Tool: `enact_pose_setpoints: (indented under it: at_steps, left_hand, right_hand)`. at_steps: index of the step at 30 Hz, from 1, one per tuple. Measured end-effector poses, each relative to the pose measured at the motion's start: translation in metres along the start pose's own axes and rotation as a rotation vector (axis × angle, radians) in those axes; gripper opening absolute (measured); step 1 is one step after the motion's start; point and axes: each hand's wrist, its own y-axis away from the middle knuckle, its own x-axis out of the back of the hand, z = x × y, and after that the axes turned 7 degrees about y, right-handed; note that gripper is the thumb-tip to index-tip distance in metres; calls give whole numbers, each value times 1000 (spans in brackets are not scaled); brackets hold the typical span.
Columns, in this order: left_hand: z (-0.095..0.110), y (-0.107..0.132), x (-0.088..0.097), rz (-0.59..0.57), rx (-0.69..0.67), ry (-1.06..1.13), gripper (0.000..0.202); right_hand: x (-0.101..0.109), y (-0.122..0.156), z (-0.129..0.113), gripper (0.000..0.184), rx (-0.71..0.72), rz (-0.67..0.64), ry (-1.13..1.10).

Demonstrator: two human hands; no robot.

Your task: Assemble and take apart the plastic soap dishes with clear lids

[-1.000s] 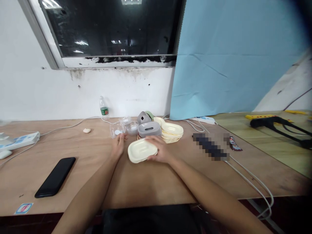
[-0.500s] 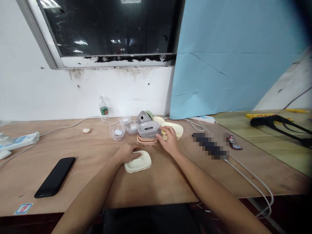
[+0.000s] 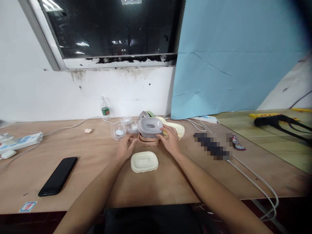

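A grey oval plastic piece with a slot in its middle [image 3: 150, 125] is tilted, its face toward me. My right hand [image 3: 170, 139] pinches its right edge between thumb and fingers. Under it sit stacked pink plastic pieces [image 3: 148, 141]. My left hand [image 3: 126, 147] is at the left side of this stack, holding nothing, fingers a little apart; whether its fingertips touch the stack I cannot tell. A cream oval plastic piece [image 3: 144, 161] lies on the table in front, apart from both hands.
Clear plastic cups [image 3: 118, 131] stand left of the stack. Further cream pieces [image 3: 176, 128] lie behind my right hand. A black phone [image 3: 58, 176] is at the left, a bottle [image 3: 105, 108] by the wall. White cables [image 3: 253, 180] and a snack wrapper [image 3: 238, 143] lie at the right.
My left hand has let go of the cream piece and moved up beside the stack. The grey piece has tilted toward me in my right hand.
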Motion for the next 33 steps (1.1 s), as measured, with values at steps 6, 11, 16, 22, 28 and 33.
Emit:
enact_pose_setpoints:
  at_steps: [6, 11, 16, 22, 28, 33]
  left_hand:
    - [3, -2, 9, -77, 65, 449, 65]
    - [9, -5, 9, -140, 246, 558, 57]
    - [8, -8, 14, -152, 373, 495, 50]
    - [5, -8, 30, -456, 250, 189, 41]
    - [0, -4, 31, -636, 122, -230, 26]
    - [0, -3, 30, -672, 117, -338, 34]
  right_hand:
    - [17, 4, -16, 24, 175, -125, -82]
    - [16, 8, -28, 17, 311, -190, -167]
    - [20, 9, -36, 15, 314, -280, -298]
    - [24, 9, -40, 62, 297, -547, -373]
    - [19, 15, -35, 95, 245, -812, -335]
    - [23, 12, -33, 95, 230, -895, -377]
